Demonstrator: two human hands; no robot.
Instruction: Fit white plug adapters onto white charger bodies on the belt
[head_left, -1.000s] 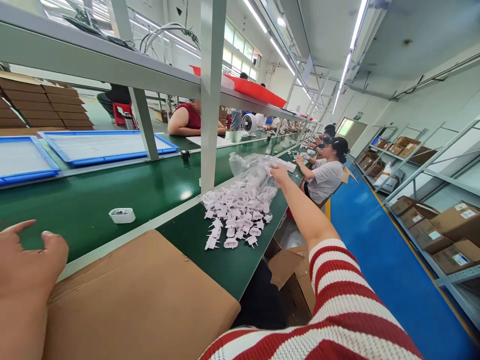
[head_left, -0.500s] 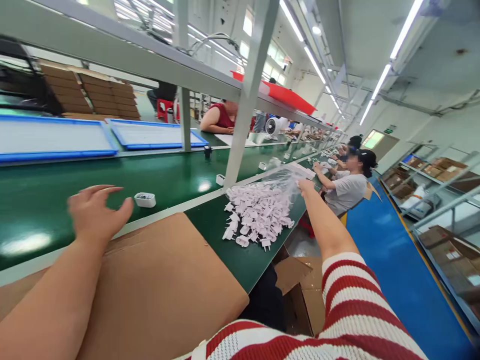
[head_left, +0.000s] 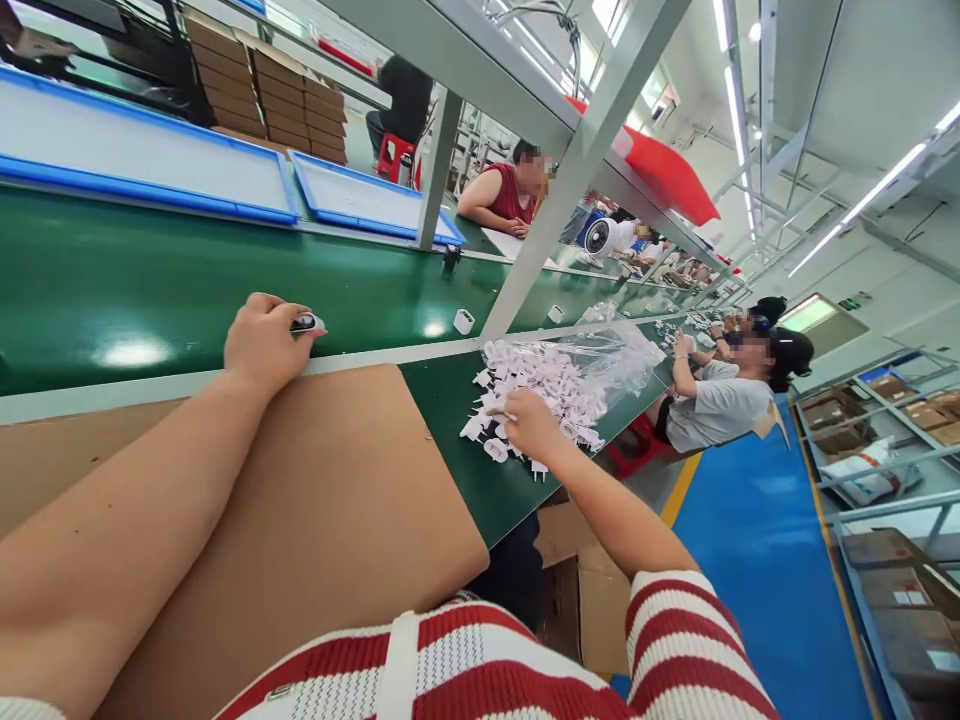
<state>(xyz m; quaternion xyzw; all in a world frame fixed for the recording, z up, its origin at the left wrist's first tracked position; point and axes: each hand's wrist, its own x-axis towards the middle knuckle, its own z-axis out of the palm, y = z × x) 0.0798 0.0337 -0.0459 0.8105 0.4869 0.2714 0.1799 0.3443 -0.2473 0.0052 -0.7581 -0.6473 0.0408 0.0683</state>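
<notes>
Clasping 1 oval plastic casing [head_left: 309,322]: left hand [head_left: 262,338]

Left grip [head_left: 262,342] gained 1 white case [head_left: 306,322]; right grip [head_left: 534,425] moved from bag [head_left: 626,350] to plug parts [head_left: 566,385].

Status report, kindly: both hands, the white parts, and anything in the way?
Left hand gripping white housing. Right hand at white plug pile. Transparent bag at pile's far side, blocking neither hand.

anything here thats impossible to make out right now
Head view, now:
Part of the white housing: covered by the left hand.
Some white plug parts: hidden behind the right hand.
The far left of the cardboard: cut off by the picture's edge.
The black object: too small to identify.
</notes>
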